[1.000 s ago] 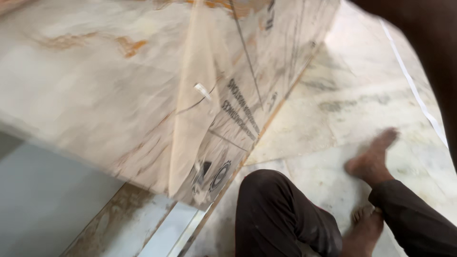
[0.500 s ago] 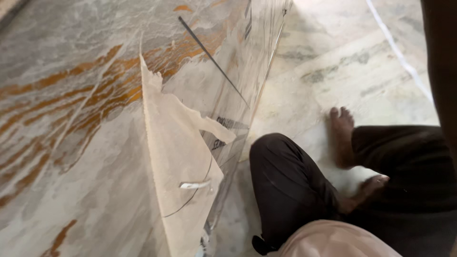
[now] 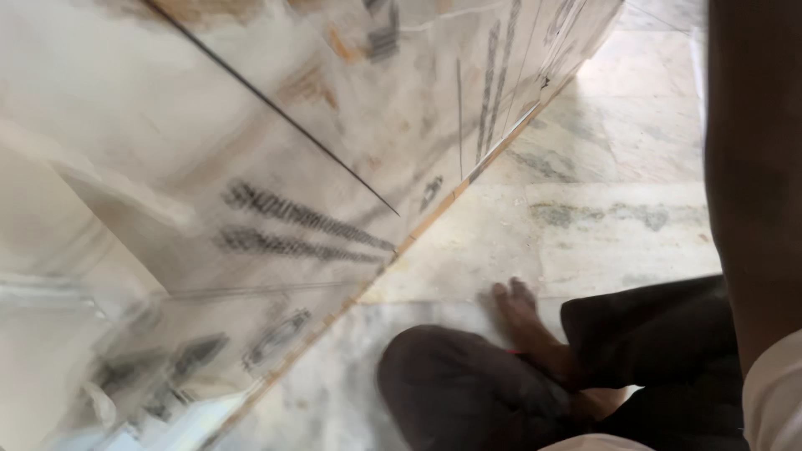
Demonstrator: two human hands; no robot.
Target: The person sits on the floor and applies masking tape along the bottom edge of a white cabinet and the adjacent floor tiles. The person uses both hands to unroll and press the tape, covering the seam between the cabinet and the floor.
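Note:
Neither of my hands shows in the head view. My right forearm [image 3: 752,167] runs up the right edge and leaves the frame at the top, so the hand is hidden. A pale sleeve [image 3: 773,392] covers the arm at the lower right. A large glossy marble-patterned slab [image 3: 276,125] with blurred dark printing fills the left and centre, lying on the floor. Its near edge [image 3: 468,179] runs diagonally from upper right to lower left. My bent knee in dark trousers [image 3: 451,392] and a bare foot [image 3: 526,321] rest on the floor just beside that edge.
The pale stone floor [image 3: 601,225] with grey veins lies to the right of the slab. A thin dark line [image 3: 276,108] crosses the slab's face diagonally. The picture is motion-blurred, most at the lower left.
The view has swung: the torn, peeled film flap seen earlier is out of sight, and the slab's printed face now fills the left. My knee and foot stay beside the slab's edge.

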